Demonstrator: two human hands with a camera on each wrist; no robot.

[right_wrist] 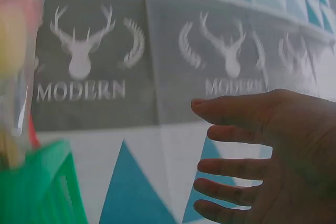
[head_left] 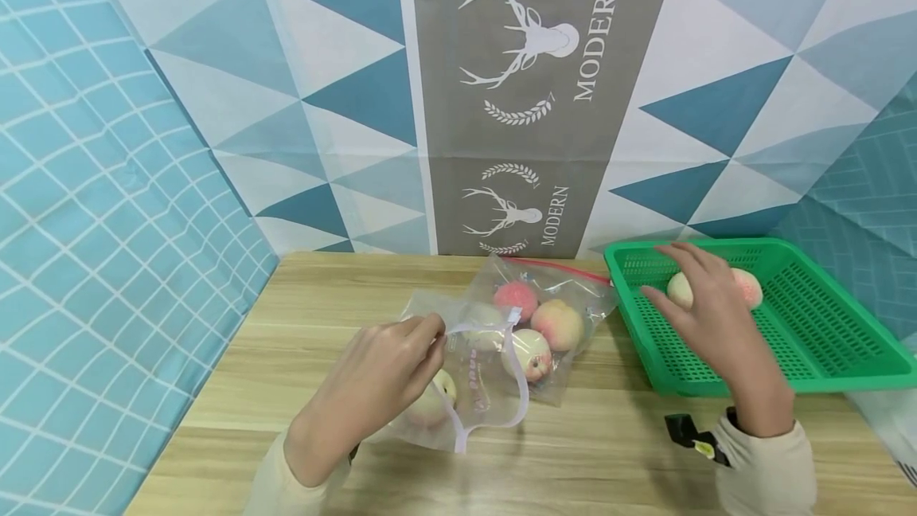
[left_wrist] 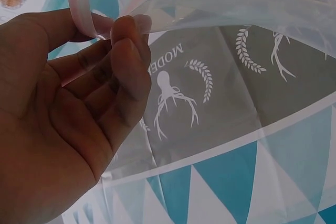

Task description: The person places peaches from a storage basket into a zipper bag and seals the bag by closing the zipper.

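My left hand (head_left: pixel 390 369) pinches the rim of a clear zip bag (head_left: pixel 476 377) between thumb and fingertips, and the bag's mouth gapes toward the right. Inside this bag a pale peach (head_left: pixel 433 404) shows, partly hidden behind the hand. In the left wrist view the bag's plastic edge (left_wrist: pixel 210 11) runs off from the fingertips. My right hand (head_left: pixel 716 317) hovers over the green basket (head_left: pixel 824 385), fingers spread and holding nothing. Under it lie two peaches, a pale one (head_left: pixel 678 290) and a pinkish one (head_left: pixel 748 288), both partly covered by the hand.
Behind the held bag lies another clear bag (head_left: pixel 591 305) with a red zip strip, holding several peaches (head_left: pixel 559 325). It reaches close to the basket's left side. A patterned cloth (head_left: pixel 358 102) hangs behind the wooden table (head_left: pixel 286 325).
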